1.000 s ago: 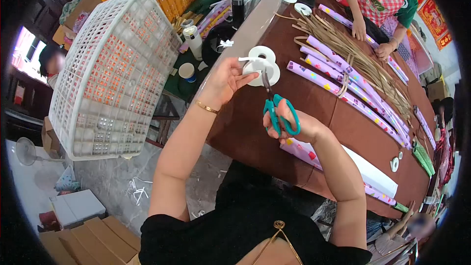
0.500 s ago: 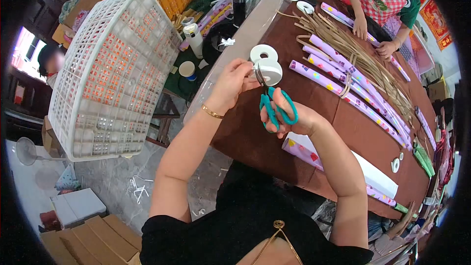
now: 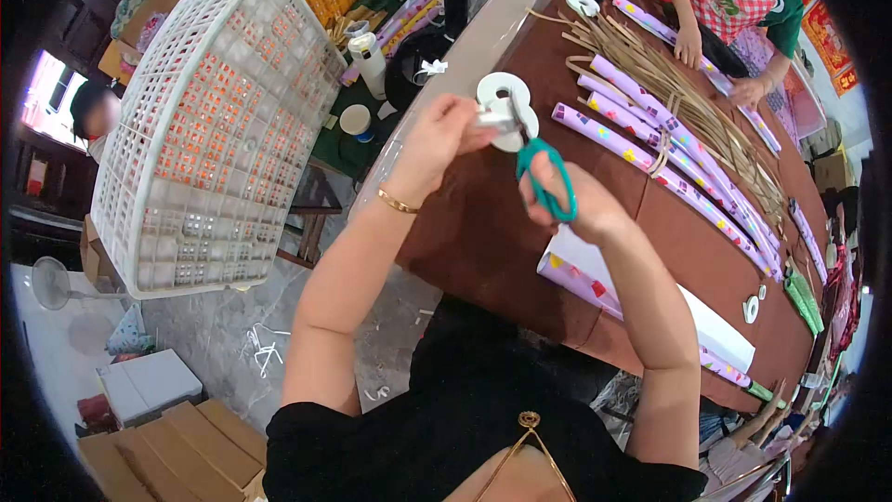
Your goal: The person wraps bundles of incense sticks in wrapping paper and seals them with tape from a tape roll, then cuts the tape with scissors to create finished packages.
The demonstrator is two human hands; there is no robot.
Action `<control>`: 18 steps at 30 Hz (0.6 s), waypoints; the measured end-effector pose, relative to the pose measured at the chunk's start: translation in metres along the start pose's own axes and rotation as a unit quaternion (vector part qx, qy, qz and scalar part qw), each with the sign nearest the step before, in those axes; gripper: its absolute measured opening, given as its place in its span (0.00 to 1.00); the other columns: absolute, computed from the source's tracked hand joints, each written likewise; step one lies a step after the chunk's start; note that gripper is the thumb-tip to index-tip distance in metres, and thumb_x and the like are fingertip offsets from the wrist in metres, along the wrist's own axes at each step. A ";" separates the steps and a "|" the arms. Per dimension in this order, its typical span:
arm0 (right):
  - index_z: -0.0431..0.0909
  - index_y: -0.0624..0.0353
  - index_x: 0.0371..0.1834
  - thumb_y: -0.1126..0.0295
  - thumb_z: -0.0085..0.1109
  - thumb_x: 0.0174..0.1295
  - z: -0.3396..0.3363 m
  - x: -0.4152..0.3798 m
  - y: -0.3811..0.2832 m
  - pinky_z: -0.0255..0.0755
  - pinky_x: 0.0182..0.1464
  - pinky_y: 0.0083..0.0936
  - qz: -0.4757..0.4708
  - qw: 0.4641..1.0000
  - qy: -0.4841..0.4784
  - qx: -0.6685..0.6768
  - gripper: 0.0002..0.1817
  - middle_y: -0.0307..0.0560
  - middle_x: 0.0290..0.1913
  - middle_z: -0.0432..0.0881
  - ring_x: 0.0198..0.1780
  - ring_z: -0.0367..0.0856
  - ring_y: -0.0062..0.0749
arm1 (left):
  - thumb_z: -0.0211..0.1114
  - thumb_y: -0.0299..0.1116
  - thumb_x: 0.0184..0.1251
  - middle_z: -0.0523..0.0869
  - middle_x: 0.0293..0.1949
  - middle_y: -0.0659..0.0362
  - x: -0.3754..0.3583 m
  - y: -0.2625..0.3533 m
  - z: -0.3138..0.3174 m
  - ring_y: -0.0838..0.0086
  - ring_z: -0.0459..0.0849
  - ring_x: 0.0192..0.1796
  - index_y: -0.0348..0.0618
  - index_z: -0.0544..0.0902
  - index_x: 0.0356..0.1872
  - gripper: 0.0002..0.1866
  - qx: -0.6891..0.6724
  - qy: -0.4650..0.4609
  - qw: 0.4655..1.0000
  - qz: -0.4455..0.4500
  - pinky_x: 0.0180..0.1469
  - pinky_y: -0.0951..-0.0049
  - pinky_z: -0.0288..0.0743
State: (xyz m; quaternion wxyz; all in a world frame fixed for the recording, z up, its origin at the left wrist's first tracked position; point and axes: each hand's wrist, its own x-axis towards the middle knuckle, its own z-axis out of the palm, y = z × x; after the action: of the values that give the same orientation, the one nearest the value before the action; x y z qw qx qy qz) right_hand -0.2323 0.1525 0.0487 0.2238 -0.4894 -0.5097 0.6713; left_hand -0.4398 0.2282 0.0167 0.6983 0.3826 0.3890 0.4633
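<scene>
My left hand (image 3: 444,138) pinches a short white strip of tape (image 3: 495,120) between thumb and fingertips. In my right hand (image 3: 590,203) are teal-handled scissors (image 3: 550,178), gripped by their loops, with the blades pointing away from me right beside the strip. Two white tape rolls lie behind the hands on the brown-covered table: the farther roll (image 3: 489,86) and a nearer roll (image 3: 522,136) partly hidden by the strip and blades. Below my right hand a purple patterned roll (image 3: 574,279) lies with a white sheet (image 3: 714,333).
Several purple patterned rolls (image 3: 641,160) and a bundle of brown strips (image 3: 641,60) cover the far table. A co-worker's hands (image 3: 746,93) rest on another roll. To the left stands a large white plastic crate (image 3: 200,167). A paper cup (image 3: 356,121) sits beyond the table edge.
The scissors have moved right and slightly up, and their handles have drawn closer together. My left hand has risen slightly, with the white strip now stretching out from its fingers.
</scene>
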 end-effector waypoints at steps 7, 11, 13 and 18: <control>0.73 0.65 0.40 0.48 0.64 0.61 -0.027 -0.004 -0.004 0.73 0.44 0.51 0.040 0.812 0.279 -0.510 0.27 0.63 0.35 0.83 0.42 0.81 0.61 | 0.59 0.35 0.74 0.85 0.33 0.59 0.006 -0.020 -0.026 0.78 0.85 0.34 0.34 0.79 0.44 0.12 0.305 -0.001 0.934 0.184 0.38 0.75 0.78; 0.74 0.64 0.39 0.56 0.73 0.52 -0.056 0.008 0.036 0.75 0.43 0.50 -0.029 0.716 0.338 -0.610 0.24 0.60 0.36 0.84 0.41 0.82 0.59 | 0.59 0.34 0.74 0.84 0.33 0.58 -0.018 -0.029 -0.028 0.77 0.85 0.35 0.36 0.78 0.52 0.13 0.353 -0.034 0.922 0.154 0.31 0.76 0.79; 0.75 0.63 0.39 0.58 0.77 0.46 -0.061 0.012 0.041 0.75 0.42 0.48 -0.020 0.720 0.343 -0.603 0.26 0.59 0.37 0.84 0.41 0.82 0.58 | 0.58 0.33 0.74 0.84 0.37 0.57 -0.023 -0.034 -0.034 0.78 0.85 0.37 0.36 0.78 0.53 0.13 0.375 -0.058 0.912 0.157 0.28 0.76 0.79; 0.73 0.61 0.37 0.59 0.80 0.39 -0.069 0.013 0.044 0.74 0.41 0.42 -0.027 0.777 0.321 -0.541 0.28 0.57 0.36 0.81 0.40 0.80 0.52 | 0.56 0.33 0.76 0.85 0.49 0.61 -0.043 -0.033 -0.029 0.81 0.84 0.40 0.39 0.79 0.50 0.11 0.184 -0.055 0.978 0.079 0.33 0.82 0.76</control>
State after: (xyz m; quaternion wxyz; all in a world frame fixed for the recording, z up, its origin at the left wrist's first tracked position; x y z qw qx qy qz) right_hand -0.1681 0.1780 0.0039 0.0908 -0.7028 -0.7007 0.0829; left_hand -0.4660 0.1840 -0.0164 0.5973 0.5592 0.3969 0.4158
